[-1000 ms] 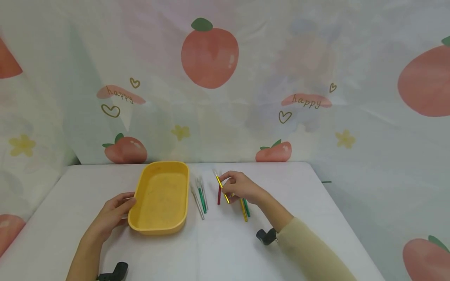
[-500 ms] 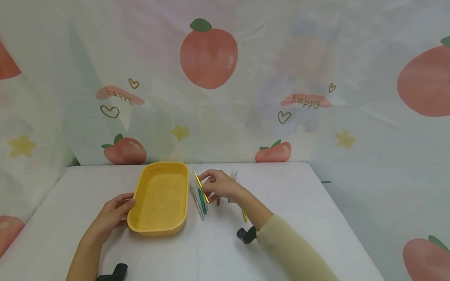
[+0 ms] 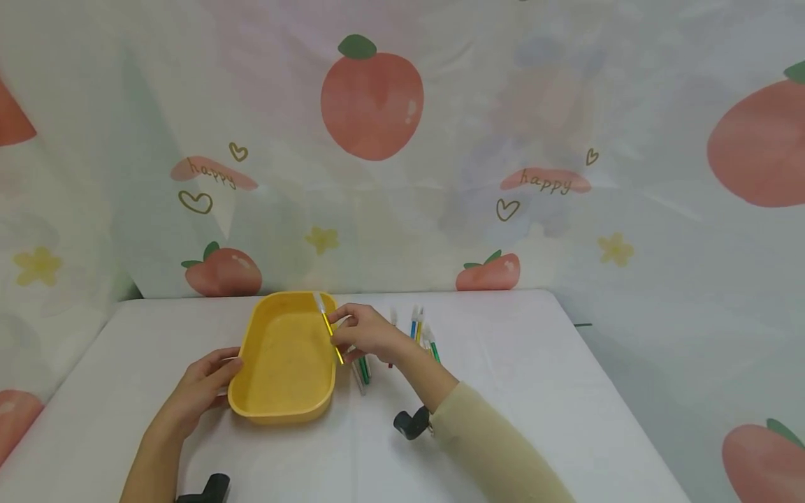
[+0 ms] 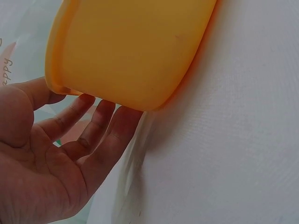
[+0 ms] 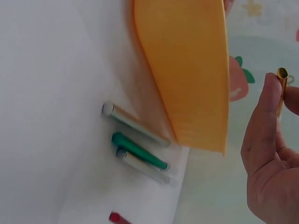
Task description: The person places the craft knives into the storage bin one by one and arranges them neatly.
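My right hand (image 3: 371,334) pinches a slim gold pen-like tube (image 3: 330,328) with a pale, clear tip, tilted over the right rim of the yellow plastic tray (image 3: 283,412). In the right wrist view, the gold tube (image 5: 282,77) stands between thumb and fingers, its hollow end showing. My left hand (image 3: 204,381) holds the tray's left side. The left wrist view shows that hand (image 4: 65,144) with its fingertips against the tray's outer wall (image 4: 135,56). Silver and green tubes (image 3: 363,370) lie right of the tray, partly hidden by my right hand.
More tubes in blue (image 3: 413,328), green (image 3: 434,349) and other colours lie beyond the right forearm, partly covered by it. A red tube (image 5: 119,218) lies near the silver and green ones. A fruit-printed curtain (image 3: 402,209) hangs behind the white table (image 3: 534,363).
My right hand has moved left with the gold tube, from above the scattered tubes to the tray's right rim. The left hand stays at the tray's left side.
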### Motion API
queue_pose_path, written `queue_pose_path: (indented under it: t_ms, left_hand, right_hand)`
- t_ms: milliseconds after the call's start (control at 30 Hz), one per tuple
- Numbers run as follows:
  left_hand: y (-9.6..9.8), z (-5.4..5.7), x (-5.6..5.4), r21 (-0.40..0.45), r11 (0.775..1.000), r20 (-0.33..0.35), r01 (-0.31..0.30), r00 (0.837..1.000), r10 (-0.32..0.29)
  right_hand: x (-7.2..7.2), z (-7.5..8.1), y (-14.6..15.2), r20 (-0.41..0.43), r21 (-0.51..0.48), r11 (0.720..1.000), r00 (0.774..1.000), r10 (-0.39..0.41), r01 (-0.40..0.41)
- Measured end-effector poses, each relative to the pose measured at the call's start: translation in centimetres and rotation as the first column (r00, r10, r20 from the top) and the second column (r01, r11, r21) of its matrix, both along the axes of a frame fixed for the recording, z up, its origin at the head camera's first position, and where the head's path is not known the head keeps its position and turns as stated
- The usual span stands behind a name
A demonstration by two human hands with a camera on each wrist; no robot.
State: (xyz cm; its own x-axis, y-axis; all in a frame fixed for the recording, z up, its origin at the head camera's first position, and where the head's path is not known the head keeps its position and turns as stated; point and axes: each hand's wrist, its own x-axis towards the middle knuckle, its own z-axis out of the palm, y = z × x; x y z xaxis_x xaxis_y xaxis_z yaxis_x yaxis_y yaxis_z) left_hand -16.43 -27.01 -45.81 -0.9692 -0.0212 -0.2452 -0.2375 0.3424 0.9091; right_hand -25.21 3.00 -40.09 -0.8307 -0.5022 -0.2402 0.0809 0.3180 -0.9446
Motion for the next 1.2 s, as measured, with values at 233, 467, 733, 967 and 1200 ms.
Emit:
queue_pose_path:
  t_ms: [233, 467, 733, 967, 1200]
  left_hand:
    - [0.0, -0.1, -0.1, -0.011, 1.000, -0.006, -0.002, 1.000, 0.002]
    - [0.0, 0.0, -0.1, -0.018, 1.000, -0.004, 0.004, 1.000, -0.004]
    - [0.1, 0.1, -0.2, -0.020, 1.000, 0.003, 0.007, 1.000, -0.007]
    - [0.1, -0.1, -0.3, -0.007, 1.000, -0.010, 0.010, 1.000, -0.010]
    - [0.1, -0.1, -0.2, -0.014, 1.000, 0.000, 0.011, 1.000, -0.011]
  right_hand:
    - [0.2, -0.2, -1.9, 0.032, -0.052, 0.998, 0.999, -0.018, 0.019]
    - [0.8, 0.0, -3.6, 0.077, -0.090, 0.995, 0.997, -0.033, 0.040]
    - [1.2, -0.1, -5.0, 0.132, -0.155, 0.985, 0.990, -0.057, 0.077]
    - [1.5, -0.4, -6.4, 0.175, -0.189, 0.975, 0.981, -0.087, 0.120]
    - [1.9, -1.1, -8.1, 0.258, -0.229, 0.957, 0.959, -0.118, 0.179]
